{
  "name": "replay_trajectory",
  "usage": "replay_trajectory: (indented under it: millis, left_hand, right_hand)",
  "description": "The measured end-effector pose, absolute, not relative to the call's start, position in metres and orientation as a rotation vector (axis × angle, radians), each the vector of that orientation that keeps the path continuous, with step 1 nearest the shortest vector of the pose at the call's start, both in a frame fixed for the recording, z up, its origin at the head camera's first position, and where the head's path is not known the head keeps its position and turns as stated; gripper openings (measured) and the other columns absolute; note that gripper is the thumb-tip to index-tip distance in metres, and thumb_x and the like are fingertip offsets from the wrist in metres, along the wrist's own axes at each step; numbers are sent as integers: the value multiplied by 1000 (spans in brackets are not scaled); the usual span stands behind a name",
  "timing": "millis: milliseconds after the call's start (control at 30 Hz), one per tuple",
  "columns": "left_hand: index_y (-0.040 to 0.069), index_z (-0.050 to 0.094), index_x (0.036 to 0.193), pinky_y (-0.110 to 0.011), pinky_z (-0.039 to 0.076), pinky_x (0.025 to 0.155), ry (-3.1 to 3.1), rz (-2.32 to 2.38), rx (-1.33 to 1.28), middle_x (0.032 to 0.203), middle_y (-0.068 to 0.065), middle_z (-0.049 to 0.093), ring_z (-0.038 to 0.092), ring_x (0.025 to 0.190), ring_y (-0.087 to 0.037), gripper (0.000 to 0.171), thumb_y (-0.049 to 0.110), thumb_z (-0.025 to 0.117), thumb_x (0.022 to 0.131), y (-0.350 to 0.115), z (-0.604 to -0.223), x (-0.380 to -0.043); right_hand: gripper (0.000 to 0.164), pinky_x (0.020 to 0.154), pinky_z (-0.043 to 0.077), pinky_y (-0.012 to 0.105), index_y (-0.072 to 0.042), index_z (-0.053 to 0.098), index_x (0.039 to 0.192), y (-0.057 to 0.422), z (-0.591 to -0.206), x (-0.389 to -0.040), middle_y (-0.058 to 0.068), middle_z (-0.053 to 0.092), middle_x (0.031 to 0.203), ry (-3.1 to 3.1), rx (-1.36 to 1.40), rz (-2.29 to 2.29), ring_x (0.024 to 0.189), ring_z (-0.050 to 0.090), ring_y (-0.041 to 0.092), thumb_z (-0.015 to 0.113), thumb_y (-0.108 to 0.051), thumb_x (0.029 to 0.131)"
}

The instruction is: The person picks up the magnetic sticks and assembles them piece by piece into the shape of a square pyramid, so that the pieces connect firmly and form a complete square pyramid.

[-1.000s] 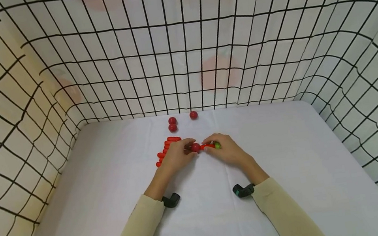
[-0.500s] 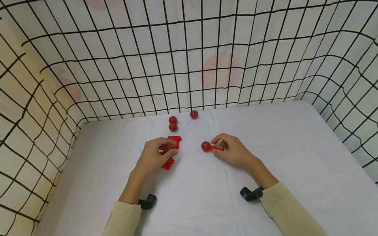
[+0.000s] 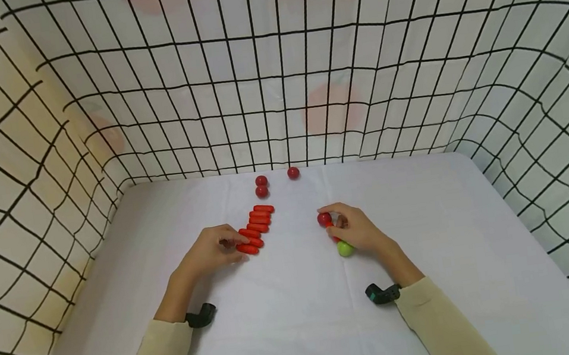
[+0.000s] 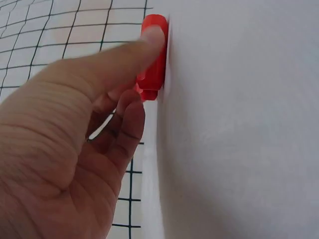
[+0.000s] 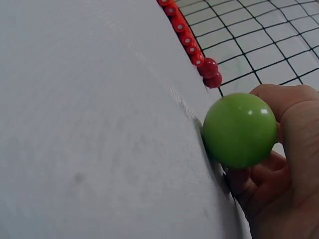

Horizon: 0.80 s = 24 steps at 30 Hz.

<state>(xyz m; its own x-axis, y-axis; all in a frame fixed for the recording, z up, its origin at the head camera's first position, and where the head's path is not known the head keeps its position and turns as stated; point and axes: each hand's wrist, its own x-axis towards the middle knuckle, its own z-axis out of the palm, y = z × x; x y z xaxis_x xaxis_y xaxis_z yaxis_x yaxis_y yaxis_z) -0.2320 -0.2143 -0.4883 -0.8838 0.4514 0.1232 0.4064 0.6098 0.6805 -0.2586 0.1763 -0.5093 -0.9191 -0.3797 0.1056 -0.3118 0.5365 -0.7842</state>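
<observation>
My right hand (image 3: 353, 228) grips a short red rod (image 3: 332, 232) with a dark red ball (image 3: 325, 219) at its far end and a green ball (image 3: 345, 248) at its near end. In the right wrist view the green ball (image 5: 239, 131) covers most of the rod. At the near end of a slanted row of red rods (image 3: 260, 222), my left hand (image 3: 214, 248) has thumb and fingers apart around the nearest rod (image 3: 248, 249). The thumb tip overlaps a red rod (image 4: 153, 74) in the left wrist view.
Two dark red balls (image 3: 261, 186) touch each other behind the row, and one more ball (image 3: 293, 173) lies to their right. A black wire grid (image 3: 273, 92) stands around the back and sides of the white cloth-covered table (image 3: 305, 331).
The left hand let go of the red ball, moved left over the row of rods and is now at its near end. The right hand drew back right, turning the rod so the green ball points nearer.
</observation>
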Motion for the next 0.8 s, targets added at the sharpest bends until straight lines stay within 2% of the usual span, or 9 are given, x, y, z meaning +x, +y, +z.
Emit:
replay_trajectory:
  millis: [167, 267, 467, 600, 800]
  left_hand:
    - [18, 83, 100, -27, 55, 75, 2777, 1131, 786, 93, 4, 71, 61, 87, -15, 23, 14, 91, 79, -214, -488, -233]
    - [20, 81, 96, -26, 57, 76, 2762, 1134, 804, 93, 8, 71, 63, 86, -14, 18, 15, 90, 81, -214, -488, -232]
    - [22, 77, 94, -29, 58, 81, 2720, 1133, 871, 90, 12, 73, 66, 86, -14, 17, 17, 88, 82, -216, -488, -229]
    - [20, 78, 100, -28, 59, 82, 2705, 1111, 831, 93, 10, 74, 66, 88, -14, 24, 17, 90, 80, -217, -488, -228]
    - [22, 79, 107, -28, 59, 81, 2666, 1139, 917, 98, 11, 75, 67, 87, -11, 24, 14, 85, 85, -213, -487, -227]
  right_hand:
    - [46, 67, 48, 25, -17, 63, 136, 180, -511, -254, 8, 68, 89, 2661, -474, -1414, 73, 59, 18, 75, -14, 92]
    - [46, 66, 49, 24, -18, 63, 136, 182, -512, -253, 6, 69, 82, 2640, -430, -1455, 72, 60, 17, 77, -16, 92]
    - [46, 63, 48, 22, -16, 64, 136, 183, -513, -253, 8, 71, 79, 2596, -404, -1522, 72, 61, 19, 78, -16, 92]
    - [48, 62, 47, 21, -11, 62, 138, 182, -512, -252, 11, 73, 83, 2581, -399, -1543, 72, 60, 17, 77, -14, 92]
    - [47, 62, 46, 20, -4, 60, 139, 177, -500, -244, 21, 72, 86, 2597, -383, -1512, 71, 59, 16, 74, -8, 94]
